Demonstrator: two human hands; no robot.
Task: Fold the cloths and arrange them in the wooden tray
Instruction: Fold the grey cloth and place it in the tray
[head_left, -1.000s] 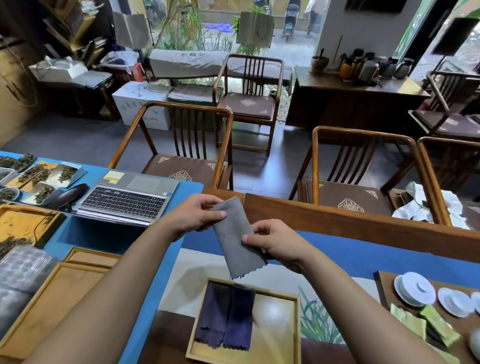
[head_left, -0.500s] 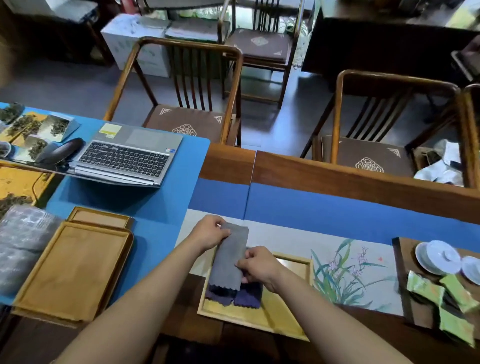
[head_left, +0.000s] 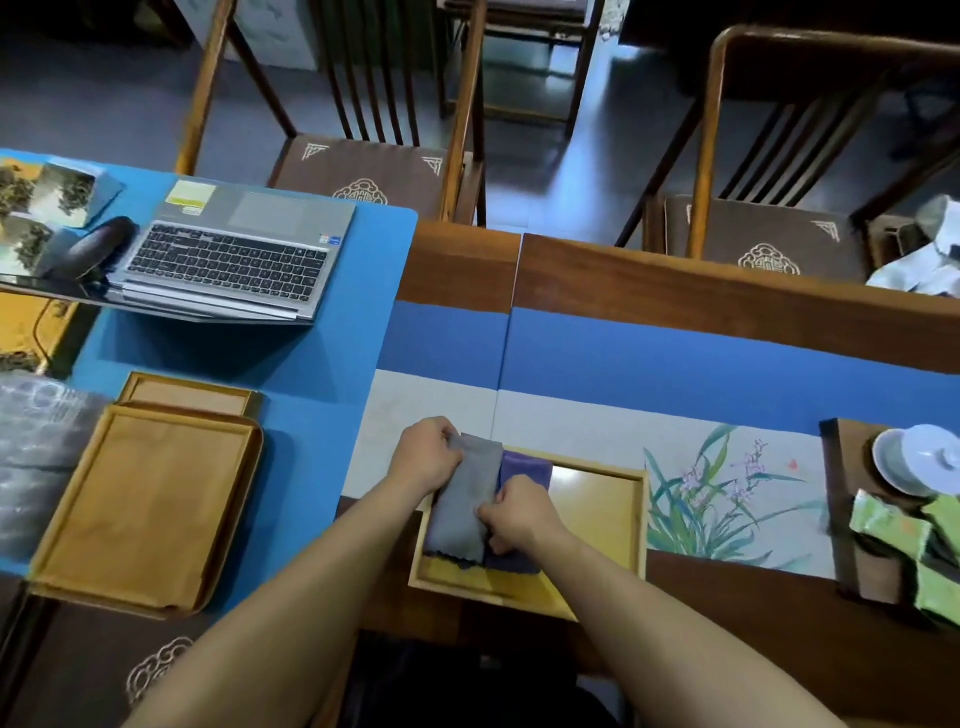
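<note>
— What are the hands doing?

— I'm seeing both clamped on the folded grey cloth (head_left: 465, 501). The left hand (head_left: 427, 457) is pinching its far left corner, fingers curled over the edge. The right hand (head_left: 514, 512) is pinching the cloth's right edge near the middle, knuckles up, thumb tucked under; I can't tell how deep the fingers go.

— And the arms?

— Both forearms are reaching in from 6 o'clock, converging over the wooden tray (head_left: 597, 525).

— Where is the cloth lying?

— It's sitting in the tray's left part, long axis running from 6 toward 12 o'clock, tilted slightly toward 1, scalloped end nearest me. It's overlapping the purple cloth (head_left: 524, 467), which is peeking out at 3 o'clock of it, lying the same way.

— Anything around?

— A laptop (head_left: 234, 254) at 10 o'clock, a larger empty tray (head_left: 140, 504) at 9.
</note>
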